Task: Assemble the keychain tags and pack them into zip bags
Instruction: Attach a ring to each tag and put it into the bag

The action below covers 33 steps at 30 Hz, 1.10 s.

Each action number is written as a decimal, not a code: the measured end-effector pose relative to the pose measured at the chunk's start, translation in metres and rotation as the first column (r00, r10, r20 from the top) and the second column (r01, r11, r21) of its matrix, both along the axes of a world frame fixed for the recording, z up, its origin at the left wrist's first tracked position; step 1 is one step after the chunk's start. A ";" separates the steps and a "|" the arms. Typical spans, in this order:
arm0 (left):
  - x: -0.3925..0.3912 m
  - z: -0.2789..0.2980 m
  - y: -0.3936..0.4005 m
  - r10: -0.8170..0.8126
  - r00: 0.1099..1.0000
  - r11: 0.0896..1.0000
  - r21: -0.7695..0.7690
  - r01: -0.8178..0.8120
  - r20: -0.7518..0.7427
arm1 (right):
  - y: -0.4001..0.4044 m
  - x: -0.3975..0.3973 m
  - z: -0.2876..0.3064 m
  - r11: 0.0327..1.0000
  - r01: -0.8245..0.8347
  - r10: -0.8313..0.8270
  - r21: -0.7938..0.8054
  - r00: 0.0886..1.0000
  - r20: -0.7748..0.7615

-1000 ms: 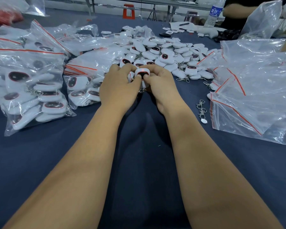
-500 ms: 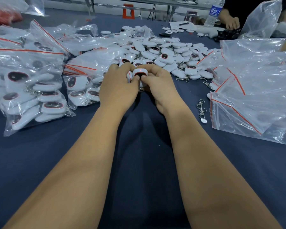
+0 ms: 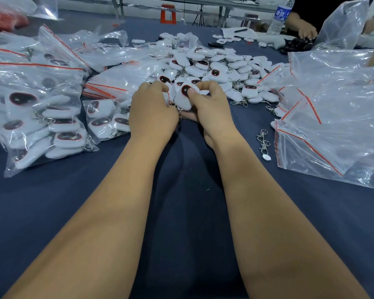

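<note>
at desk centre, right hand (image 3: pixel 205 106) has tilted white tag (image 3: pixel 185 97) upright, pinching it; left hand (image 3: pixel 152 108) grips its ring end, fitting ongoing.

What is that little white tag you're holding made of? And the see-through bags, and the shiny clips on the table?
The white tag held by the right hand looks like smooth hard plastic, slightly glossy, with a dark red-rimmed window. The zip bags look like thin clear plastic film: they crinkle and shine. The loose clips look like silvery metal, probably.
</note>
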<state>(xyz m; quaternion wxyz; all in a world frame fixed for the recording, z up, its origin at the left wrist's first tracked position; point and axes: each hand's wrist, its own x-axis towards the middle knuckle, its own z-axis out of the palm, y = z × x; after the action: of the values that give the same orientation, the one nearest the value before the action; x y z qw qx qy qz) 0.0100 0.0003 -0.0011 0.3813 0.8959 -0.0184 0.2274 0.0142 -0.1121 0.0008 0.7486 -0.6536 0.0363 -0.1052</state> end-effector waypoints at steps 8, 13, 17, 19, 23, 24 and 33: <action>0.000 0.005 0.007 0.169 0.986 0.958 0.235 -0.166 0.005 | 0.000 -0.001 0.001 0.989 0.134 -0.131 -0.054 0.990 0.052; -0.002 0.008 0.007 0.116 0.993 0.980 0.156 -0.120 0.038 | -0.003 0.002 0.004 0.978 0.099 -0.104 0.182 0.994 0.019; -0.007 0.013 0.002 0.050 0.997 0.995 -0.087 -0.045 0.056 | -0.004 0.000 0.010 0.856 -0.105 0.064 0.505 0.993 0.097; -0.007 0.014 0.000 0.013 0.999 0.978 -0.210 -0.004 0.041 | -0.003 -0.001 0.011 0.828 -0.186 0.129 0.530 0.981 0.144; -0.006 0.015 -0.002 0.001 0.999 0.924 -0.382 0.011 0.032 | 0.001 -0.003 0.009 0.877 -0.171 0.143 0.449 0.985 0.097; -0.005 0.015 -0.002 0.001 0.999 0.910 -0.415 0.016 0.042 | 0.002 -0.002 0.009 0.910 -0.138 0.116 0.390 0.990 0.077; -0.008 0.015 -0.004 -0.032 0.986 0.901 -0.422 0.099 0.164 | 0.009 -0.005 0.000 0.813 0.083 0.015 -0.576 0.987 0.162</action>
<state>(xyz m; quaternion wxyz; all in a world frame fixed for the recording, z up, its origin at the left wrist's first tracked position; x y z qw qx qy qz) 0.0021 -0.0037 0.0138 0.5739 0.7687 -0.0275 0.2811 0.0091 -0.1029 0.0003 0.5119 -0.8395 -0.0457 -0.1765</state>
